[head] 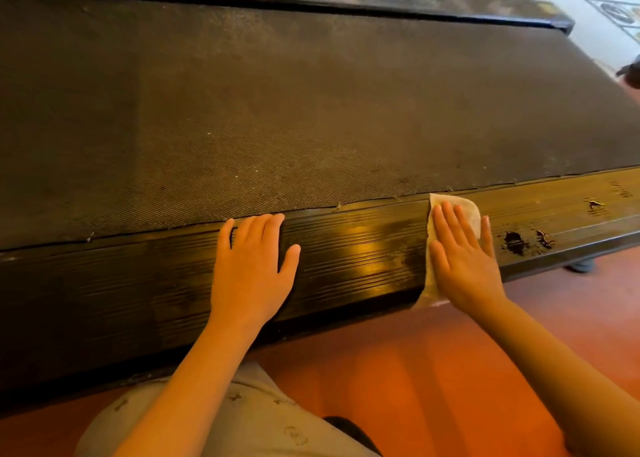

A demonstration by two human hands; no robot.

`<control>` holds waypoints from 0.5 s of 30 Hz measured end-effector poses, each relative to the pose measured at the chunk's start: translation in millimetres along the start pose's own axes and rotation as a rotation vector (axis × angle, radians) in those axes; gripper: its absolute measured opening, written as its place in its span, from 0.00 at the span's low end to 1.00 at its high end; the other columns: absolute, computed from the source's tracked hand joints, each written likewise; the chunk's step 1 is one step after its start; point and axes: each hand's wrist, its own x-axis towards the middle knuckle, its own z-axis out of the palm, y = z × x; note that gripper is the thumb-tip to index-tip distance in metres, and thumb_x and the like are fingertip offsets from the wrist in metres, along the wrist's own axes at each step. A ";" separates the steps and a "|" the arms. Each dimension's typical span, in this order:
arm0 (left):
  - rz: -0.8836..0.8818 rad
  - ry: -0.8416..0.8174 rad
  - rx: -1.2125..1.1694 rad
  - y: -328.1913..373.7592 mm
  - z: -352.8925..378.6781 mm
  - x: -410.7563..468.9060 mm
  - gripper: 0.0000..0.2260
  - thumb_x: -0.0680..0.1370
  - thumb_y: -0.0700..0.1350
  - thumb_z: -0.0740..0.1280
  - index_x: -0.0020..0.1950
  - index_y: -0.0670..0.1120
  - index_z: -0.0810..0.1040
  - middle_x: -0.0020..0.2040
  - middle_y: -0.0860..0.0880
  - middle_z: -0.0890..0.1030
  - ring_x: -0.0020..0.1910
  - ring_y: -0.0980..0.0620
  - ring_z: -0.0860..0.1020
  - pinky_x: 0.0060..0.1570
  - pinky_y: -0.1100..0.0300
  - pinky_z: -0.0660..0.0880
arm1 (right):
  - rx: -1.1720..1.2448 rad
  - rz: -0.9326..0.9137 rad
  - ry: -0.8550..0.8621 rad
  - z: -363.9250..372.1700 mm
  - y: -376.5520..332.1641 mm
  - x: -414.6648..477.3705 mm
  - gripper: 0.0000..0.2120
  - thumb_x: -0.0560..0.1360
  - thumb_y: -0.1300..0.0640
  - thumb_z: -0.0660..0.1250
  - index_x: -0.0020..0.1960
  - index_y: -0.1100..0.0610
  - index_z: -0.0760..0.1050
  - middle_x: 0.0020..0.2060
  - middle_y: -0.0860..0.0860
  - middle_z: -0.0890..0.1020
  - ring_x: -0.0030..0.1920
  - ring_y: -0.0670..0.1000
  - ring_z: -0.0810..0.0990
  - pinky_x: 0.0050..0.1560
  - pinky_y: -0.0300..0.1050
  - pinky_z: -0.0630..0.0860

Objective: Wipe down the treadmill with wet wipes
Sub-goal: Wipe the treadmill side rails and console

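Left hand [251, 266]: flat and wide on the near side rail [363, 249], fingers straight, holding nothing; its fingertips reach the belt's edge
Treadmill belt [277, 110]: rough dark weave just beyond the rail, flecked with pale specks
Rail between the hands: ribbed, black and gleaming, so it looks damp
Wet wipe [471, 216]: lies on the rail right of centre, pinned beneath the right hand, with its lower end draped over the rail's outer edge
Right hand [464, 262]: spread flat with straight fingers, pressing the wipe down rather than curling round it
How the wipe will handle: probably thin, limp, light and wet, so it is likely to bunch or fold on the ribs; a flat palm over its middle should drive it best, and a pinch at a free corner would lift it
Rail to the right: duller, with dark blotches [514, 242] just beside the wipe, apparently not yet wiped
Floor [381, 370]: reddish, below the rail
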 end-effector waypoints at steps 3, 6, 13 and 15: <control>-0.003 -0.001 0.004 1.3 -0.5 0.5 0.24 0.79 0.58 0.53 0.70 0.47 0.71 0.66 0.49 0.76 0.68 0.50 0.71 0.73 0.46 0.59 | 0.032 -0.100 -0.012 -1.3 -52.5 -7.6 0.30 0.78 0.43 0.34 0.77 0.53 0.38 0.78 0.52 0.43 0.78 0.52 0.39 0.76 0.53 0.35; 0.001 -0.016 0.003 -0.7 0.1 -0.6 0.25 0.79 0.58 0.52 0.71 0.47 0.70 0.67 0.50 0.75 0.69 0.50 0.70 0.73 0.48 0.57 | 0.118 -0.264 0.071 0.7 -106.4 -11.1 0.27 0.81 0.47 0.43 0.78 0.55 0.50 0.78 0.53 0.54 0.78 0.53 0.50 0.74 0.56 0.46; 0.010 -0.039 -0.004 -3.7 -0.8 -0.9 0.25 0.79 0.58 0.51 0.72 0.48 0.68 0.69 0.50 0.73 0.71 0.51 0.68 0.74 0.49 0.55 | 0.132 -0.262 0.003 -0.2 -40.0 10.0 0.28 0.78 0.45 0.35 0.77 0.52 0.42 0.78 0.48 0.48 0.77 0.46 0.42 0.77 0.50 0.42; 0.007 -0.038 -0.007 -0.8 -0.7 -2.1 0.25 0.79 0.58 0.51 0.72 0.48 0.68 0.69 0.50 0.73 0.71 0.51 0.68 0.75 0.49 0.55 | 0.125 -0.119 -0.059 0.1 -3.6 17.7 0.30 0.75 0.41 0.30 0.76 0.50 0.37 0.78 0.48 0.42 0.76 0.43 0.36 0.76 0.45 0.36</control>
